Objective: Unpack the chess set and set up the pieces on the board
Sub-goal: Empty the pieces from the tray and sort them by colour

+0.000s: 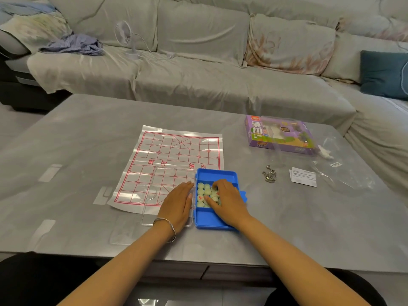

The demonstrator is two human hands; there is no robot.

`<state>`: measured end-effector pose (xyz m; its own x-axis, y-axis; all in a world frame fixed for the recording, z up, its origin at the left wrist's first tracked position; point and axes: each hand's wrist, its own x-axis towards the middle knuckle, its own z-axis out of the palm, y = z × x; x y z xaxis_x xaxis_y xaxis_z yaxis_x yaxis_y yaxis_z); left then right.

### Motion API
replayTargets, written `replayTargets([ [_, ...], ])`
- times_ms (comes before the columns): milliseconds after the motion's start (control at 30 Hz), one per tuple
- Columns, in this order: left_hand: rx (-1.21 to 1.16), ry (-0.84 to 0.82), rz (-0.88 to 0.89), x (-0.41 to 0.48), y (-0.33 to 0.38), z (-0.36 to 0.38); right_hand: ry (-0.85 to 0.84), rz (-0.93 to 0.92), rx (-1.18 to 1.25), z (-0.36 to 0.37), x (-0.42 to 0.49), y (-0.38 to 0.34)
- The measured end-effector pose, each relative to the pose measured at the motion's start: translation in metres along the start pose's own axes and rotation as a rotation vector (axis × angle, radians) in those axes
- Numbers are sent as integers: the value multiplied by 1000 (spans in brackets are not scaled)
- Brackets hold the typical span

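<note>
Purple box (280, 134) reads "XIANG QI"; right hand (229, 204) curls round pale pieces (201, 186) in the blue case (217, 174). Left hand (176, 206) lies flat, fingers straight.

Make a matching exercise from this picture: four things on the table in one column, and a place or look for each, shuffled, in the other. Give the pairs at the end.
Column one:
1. board
2. blue box
3. carton
4. leaflet

Column two:
A. lies just right of the rings
B. holds pale pieces; the right hand reaches in
C. purple, beyond the rings, on the far side
D. spread flat, with a red grid

Pairs: 1-D; 2-B; 3-C; 4-A.
</note>
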<state>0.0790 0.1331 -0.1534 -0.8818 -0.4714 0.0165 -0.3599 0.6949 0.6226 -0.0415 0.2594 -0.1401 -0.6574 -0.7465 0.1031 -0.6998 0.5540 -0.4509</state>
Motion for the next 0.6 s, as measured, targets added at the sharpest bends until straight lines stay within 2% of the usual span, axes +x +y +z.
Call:
replayTargets([
  [600,56,-27,9,0,1,2,-50,-52,-143,4,6,-5],
])
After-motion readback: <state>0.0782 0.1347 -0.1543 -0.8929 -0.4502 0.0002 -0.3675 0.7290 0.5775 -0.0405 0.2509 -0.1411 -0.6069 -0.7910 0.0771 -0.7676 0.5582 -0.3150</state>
